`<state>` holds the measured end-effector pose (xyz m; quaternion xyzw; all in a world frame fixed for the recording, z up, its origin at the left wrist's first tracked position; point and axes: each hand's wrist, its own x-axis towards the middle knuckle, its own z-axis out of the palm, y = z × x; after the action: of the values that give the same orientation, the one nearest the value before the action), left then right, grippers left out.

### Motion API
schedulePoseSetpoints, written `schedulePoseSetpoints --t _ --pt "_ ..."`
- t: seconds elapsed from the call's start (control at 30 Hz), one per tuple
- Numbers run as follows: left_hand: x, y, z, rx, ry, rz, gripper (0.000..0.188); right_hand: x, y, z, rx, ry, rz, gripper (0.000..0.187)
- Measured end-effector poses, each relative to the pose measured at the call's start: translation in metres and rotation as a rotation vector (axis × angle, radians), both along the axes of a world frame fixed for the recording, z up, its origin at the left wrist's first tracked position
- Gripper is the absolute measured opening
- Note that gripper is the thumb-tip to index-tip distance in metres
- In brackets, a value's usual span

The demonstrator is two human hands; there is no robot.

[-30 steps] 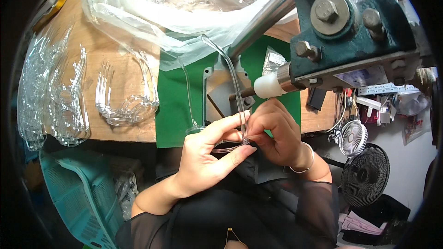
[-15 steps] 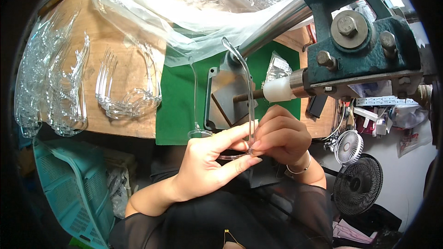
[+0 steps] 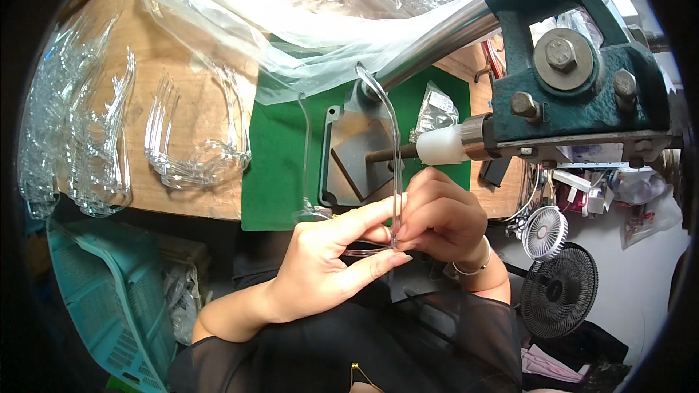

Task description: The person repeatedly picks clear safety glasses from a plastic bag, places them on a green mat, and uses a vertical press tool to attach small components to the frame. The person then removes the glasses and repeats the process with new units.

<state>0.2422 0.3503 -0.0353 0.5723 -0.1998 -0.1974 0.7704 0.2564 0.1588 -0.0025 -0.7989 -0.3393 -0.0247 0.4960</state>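
Observation:
A clear plastic eyeglass frame (image 3: 396,153) is held between my two hands in front of the bench press. My left hand (image 3: 320,251) is closed on its front, the thumb and fingers pinching near the hinge corner. One temple stands up from that corner, its curved tip pointing away from me; the other temple (image 3: 306,149) stretches over the green mat to the left. My right hand (image 3: 445,220) is closed, its fingertips pinching at the same hinge. Whether a small part sits between those fingertips is hidden.
Behind the hands stands a dark green press (image 3: 575,80) with a metal base plate (image 3: 362,160) on a green mat (image 3: 277,175). Clear frames (image 3: 196,164) lie in stacks at left. A small plastic bag (image 3: 438,109), a teal basket (image 3: 109,298) and two fans (image 3: 545,233) surround the workplace.
Both hands keep their grip at the hinge with almost no movement. The whole view has shifted slightly; the press appears a little further right and lower.

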Motion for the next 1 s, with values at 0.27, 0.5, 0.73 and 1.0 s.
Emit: schedulePoseSetpoints --t 0.27,0.5,0.73,1.0 --pt "-0.002 0.002 0.002 0.002 0.032 -0.018 0.054 -0.007 0.004 -0.004 0.064 0.02 -0.055 0.018" --pt "-0.002 0.003 0.005 0.006 -0.029 0.005 0.055 -0.005 0.005 -0.002 0.065 -0.018 -0.039 0.016" --pt "-0.002 0.003 0.003 -0.038 0.048 -0.066 0.056 -0.009 0.005 -0.008 0.159 0.107 -0.053 0.015" --pt "-0.003 0.003 0.004 -0.028 0.055 -0.043 0.057 -0.005 0.003 -0.012 0.164 0.019 -0.037 0.014"
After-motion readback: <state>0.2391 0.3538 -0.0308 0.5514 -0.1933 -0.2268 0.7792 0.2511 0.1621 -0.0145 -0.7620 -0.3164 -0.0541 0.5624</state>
